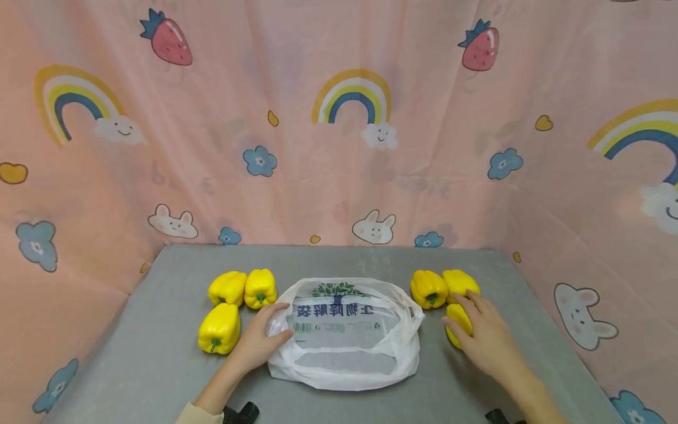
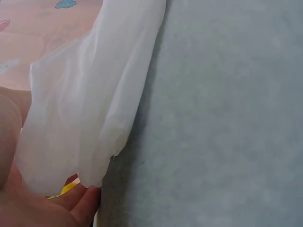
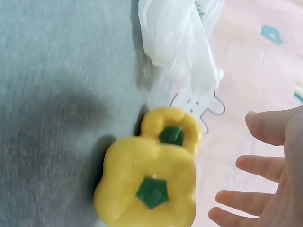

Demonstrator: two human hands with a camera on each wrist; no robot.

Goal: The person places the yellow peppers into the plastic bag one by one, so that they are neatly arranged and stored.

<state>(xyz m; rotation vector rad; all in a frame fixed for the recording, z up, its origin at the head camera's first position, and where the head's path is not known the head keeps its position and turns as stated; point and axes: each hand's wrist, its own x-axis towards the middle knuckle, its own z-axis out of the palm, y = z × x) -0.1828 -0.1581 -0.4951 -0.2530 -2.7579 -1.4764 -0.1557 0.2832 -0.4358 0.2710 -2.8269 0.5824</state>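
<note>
To take the near yellow pepper (image 1: 459, 314) well, the right hand (image 1: 488, 340) should perhaps come down gently and close evenly around its sides, while the left hand (image 1: 258, 340) steadies the white bag (image 1: 341, 378). The right fingers are spread wide and empty, with this pepper just below them; the left fingers, loosely parted, touch the bag's rim.

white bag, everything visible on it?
The white bag looks like thin, crinkled, partly see-through plastic. It sits mouth open on the gray table, between two groups of yellow peppers, its rim a loose oval with bunched folds at the right. The far wall shows a green tree print, reversed dark lettering and a green barcode. The left hand touches its left side.
</note>
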